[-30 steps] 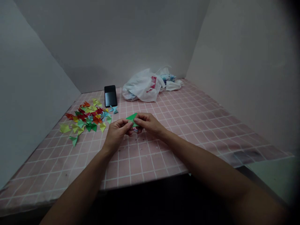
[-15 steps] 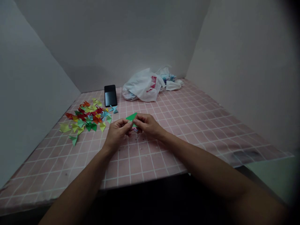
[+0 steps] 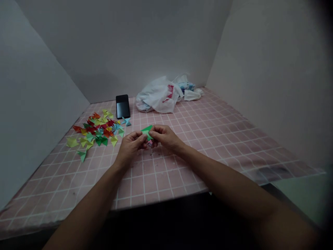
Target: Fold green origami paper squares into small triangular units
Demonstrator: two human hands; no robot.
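Observation:
A small green folded paper piece (image 3: 147, 131) is pinched between both my hands just above the pink checked table (image 3: 197, 125). My left hand (image 3: 130, 146) grips its near left side with closed fingers. My right hand (image 3: 164, 136) pinches its right edge, fingers pressed together. A bit of pink paper shows under the fingers, too hidden to make out.
A pile of several folded paper triangles (image 3: 96, 131) in red, yellow, green and blue lies at the left. A black phone (image 3: 122, 106) stands behind it. White plastic bags (image 3: 162, 93) sit at the back. Grey walls close in three sides.
The green paper has been folded a little narrower between my fingers. Both hands stay in the same spot.

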